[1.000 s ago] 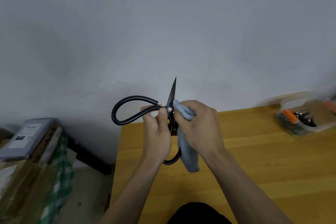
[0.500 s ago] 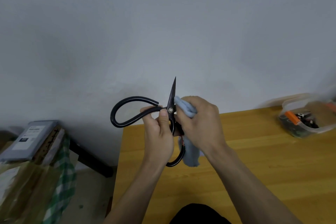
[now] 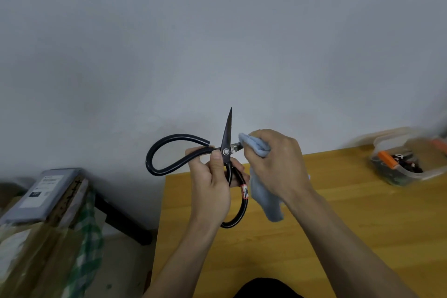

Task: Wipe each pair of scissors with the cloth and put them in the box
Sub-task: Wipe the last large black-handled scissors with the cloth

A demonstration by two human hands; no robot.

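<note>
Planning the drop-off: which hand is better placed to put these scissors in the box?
Left. The left hand already grips the scissors; the right hand holds the cloth, though nearer the box.

A single head-worn camera looks forward and down, close over the wooden table's [image 3: 338, 225] near left corner, facing the far wall [image 3: 217, 31].

Box [image 3: 411, 172] at right was blurred, contents unclear. One scissors [image 3: 226, 152] blade was hidden under cloth [image 3: 256, 146]; label text illegible.
</note>
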